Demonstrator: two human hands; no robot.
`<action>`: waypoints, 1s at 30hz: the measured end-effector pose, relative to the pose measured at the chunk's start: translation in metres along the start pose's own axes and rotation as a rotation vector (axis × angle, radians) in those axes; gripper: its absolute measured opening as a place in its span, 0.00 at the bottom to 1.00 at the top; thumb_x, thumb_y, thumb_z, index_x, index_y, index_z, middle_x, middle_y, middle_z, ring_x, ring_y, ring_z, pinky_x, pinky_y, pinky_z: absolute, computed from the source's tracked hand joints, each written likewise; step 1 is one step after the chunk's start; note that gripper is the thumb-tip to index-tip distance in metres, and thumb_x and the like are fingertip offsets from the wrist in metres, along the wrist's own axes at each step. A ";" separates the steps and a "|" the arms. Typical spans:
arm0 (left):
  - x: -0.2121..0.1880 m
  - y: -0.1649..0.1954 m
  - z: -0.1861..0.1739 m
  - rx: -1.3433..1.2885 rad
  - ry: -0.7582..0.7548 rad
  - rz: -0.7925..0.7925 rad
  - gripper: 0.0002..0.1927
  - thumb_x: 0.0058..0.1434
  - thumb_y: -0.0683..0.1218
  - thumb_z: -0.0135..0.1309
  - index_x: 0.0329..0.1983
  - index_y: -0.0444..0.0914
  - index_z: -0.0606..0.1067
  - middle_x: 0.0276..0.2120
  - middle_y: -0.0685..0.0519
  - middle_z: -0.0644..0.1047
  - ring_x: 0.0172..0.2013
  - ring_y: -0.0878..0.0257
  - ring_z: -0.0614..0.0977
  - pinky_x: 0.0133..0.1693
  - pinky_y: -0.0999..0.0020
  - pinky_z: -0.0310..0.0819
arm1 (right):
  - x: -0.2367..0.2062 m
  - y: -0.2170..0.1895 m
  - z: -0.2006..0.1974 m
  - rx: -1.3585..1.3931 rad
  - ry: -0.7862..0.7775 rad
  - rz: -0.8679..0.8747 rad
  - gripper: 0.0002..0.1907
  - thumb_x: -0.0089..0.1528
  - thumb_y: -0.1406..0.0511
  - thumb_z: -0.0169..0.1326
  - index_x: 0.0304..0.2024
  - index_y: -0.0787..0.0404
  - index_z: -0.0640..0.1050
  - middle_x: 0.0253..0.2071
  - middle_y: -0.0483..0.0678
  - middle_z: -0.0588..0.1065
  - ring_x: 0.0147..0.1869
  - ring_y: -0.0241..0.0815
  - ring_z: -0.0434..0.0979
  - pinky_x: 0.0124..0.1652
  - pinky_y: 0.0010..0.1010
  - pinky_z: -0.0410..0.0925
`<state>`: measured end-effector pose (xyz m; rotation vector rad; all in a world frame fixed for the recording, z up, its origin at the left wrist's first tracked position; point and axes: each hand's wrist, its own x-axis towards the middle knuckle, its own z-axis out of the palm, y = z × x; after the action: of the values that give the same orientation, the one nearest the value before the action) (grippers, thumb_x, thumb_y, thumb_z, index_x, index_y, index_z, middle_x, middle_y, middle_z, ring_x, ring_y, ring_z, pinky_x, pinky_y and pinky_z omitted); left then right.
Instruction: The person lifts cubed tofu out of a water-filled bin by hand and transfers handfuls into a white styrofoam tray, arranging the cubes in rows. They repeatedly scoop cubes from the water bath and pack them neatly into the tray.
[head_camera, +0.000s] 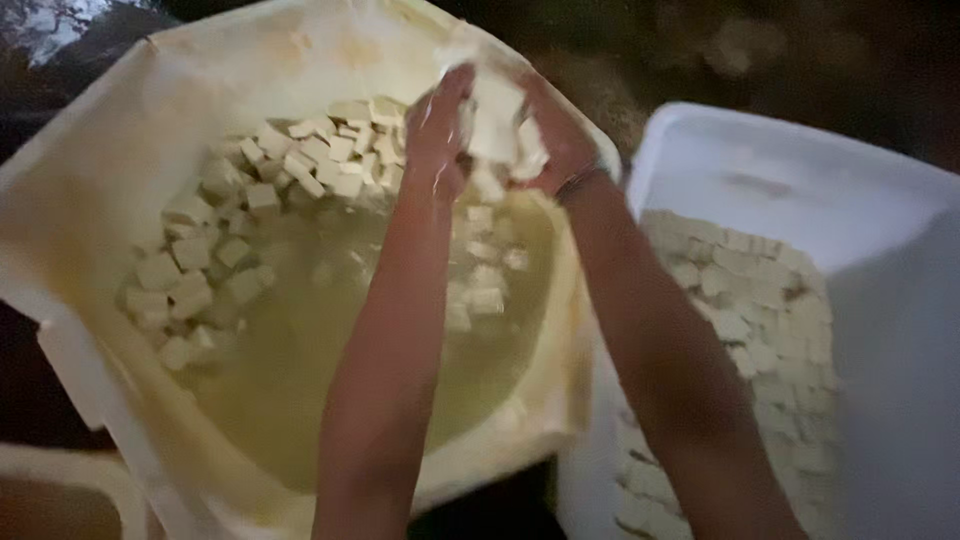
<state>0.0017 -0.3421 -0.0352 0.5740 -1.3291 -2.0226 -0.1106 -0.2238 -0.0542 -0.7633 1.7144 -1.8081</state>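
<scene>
Both my hands are raised together over the far side of a large cream tub (100, 180). My left hand (437, 130) and my right hand (560, 140) cup a heap of pale tofu-like cubes (495, 125) between them, a few pieces falling below. The tub holds cloudy yellowish liquid (300, 370) with several loose white cubes (320, 160) piled along its far and left sides.
A white tub (780, 170) stands to the right, touching the cream tub, and holds a layer of the same white cubes (760, 300). A pale container edge (60, 480) shows at bottom left. The surroundings are dark.
</scene>
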 end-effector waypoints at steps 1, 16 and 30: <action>-0.003 -0.003 0.020 0.063 -0.028 0.028 0.29 0.61 0.59 0.60 0.58 0.37 0.78 0.57 0.44 0.80 0.54 0.54 0.81 0.56 0.56 0.73 | -0.014 -0.013 -0.021 -0.038 0.017 -0.049 0.56 0.49 0.34 0.60 0.71 0.51 0.60 0.71 0.54 0.60 0.70 0.61 0.65 0.61 0.60 0.69; -0.215 -0.233 0.244 0.948 -0.507 -0.177 0.28 0.67 0.61 0.44 0.63 0.42 0.75 0.56 0.46 0.80 0.50 0.49 0.82 0.56 0.48 0.77 | -0.280 0.091 -0.280 -0.014 0.505 0.563 0.42 0.56 0.39 0.53 0.68 0.50 0.69 0.69 0.51 0.65 0.65 0.52 0.70 0.54 0.51 0.73; -0.083 -0.063 0.157 0.502 -0.123 0.660 0.11 0.71 0.47 0.55 0.45 0.35 0.81 0.34 0.48 0.83 0.36 0.56 0.85 0.40 0.63 0.79 | -0.123 0.001 -0.130 0.314 0.274 -0.161 0.18 0.68 0.59 0.56 0.57 0.61 0.74 0.51 0.48 0.73 0.56 0.43 0.77 0.52 0.36 0.77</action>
<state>-0.0616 -0.1644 -0.0307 0.1721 -1.8224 -1.2086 -0.1177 -0.0451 -0.0652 -0.5530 1.5061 -2.3135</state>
